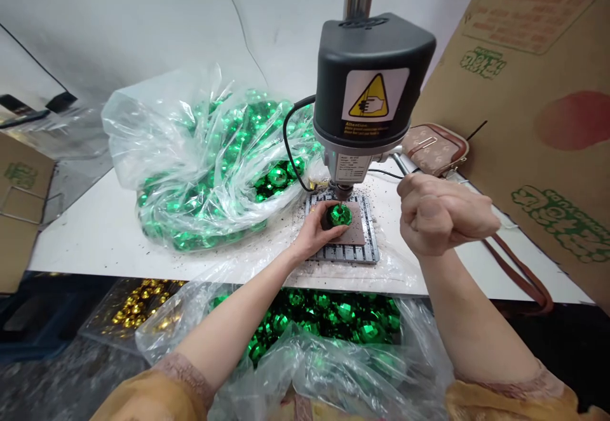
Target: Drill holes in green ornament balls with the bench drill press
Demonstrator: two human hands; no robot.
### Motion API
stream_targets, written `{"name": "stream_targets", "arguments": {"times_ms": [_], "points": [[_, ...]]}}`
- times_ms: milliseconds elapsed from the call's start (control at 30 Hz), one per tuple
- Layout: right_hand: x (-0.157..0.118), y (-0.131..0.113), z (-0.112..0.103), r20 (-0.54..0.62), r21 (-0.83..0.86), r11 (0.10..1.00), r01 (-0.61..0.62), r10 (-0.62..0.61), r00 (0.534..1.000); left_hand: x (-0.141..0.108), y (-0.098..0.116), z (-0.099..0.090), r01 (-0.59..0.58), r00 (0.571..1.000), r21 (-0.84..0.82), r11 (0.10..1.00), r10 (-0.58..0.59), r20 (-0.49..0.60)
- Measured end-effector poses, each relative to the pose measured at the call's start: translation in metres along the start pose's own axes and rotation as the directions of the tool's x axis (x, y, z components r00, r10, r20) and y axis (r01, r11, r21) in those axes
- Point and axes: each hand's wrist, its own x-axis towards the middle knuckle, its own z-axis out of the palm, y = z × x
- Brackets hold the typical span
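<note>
My left hand point(316, 231) grips a shiny green faceted ball point(341, 216) between thumb and fingers. The ball rests over a brownish pad point(355, 233) on the slotted metal base point(373, 243) of a bench drill press point(372, 84). Directly above it is the drill chuck point(341, 191), its bit reaching the ball's top; how deep it goes I cannot tell. My right hand point(441, 213) is wrapped in a fist around the feed lever point(403, 163) at the machine's right side, and the lever's end is hidden inside the fist.
A clear plastic bag of green balls point(204, 180) lies left of the drill. Below the table edge is another open bag of green balls point(343, 313), with gold balls point(143, 303) to its left. A patterned purse point(431, 148) and large carton point(538, 122) stand at right. Dark shavings dot the white table point(95, 237).
</note>
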Motion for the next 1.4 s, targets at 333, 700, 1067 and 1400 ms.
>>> {"name": "stream_targets", "arguments": {"times_ms": [333, 700, 1067, 1400], "points": [[0.09, -0.003, 0.026, -0.139, 0.13, 0.85, -0.511, 0.526, 0.839, -0.001, 0.003, 0.002, 0.022, 0.999, -0.086, 0.996, -0.025, -0.039], [0.111, 0.006, 0.027, -0.12, 0.222, 0.657, -0.721, 0.752, 0.648, -0.032, 0.011, -0.011, -0.088, 0.914, 0.143, 0.986, 0.137, -0.383], [0.109, 0.012, 0.027, -0.106, 0.241, 0.698, -0.674, 0.709, 0.697, -0.043, 0.024, -0.022, -0.278, 0.854, 0.28, 0.919, 0.37, -0.365], [0.107, 0.002, 0.03, -0.139, 0.241, 0.706, -0.666, 0.704, 0.696, -0.043, 0.016, -0.008, -0.125, 0.918, 0.199, 0.972, 0.189, -0.35]]}}
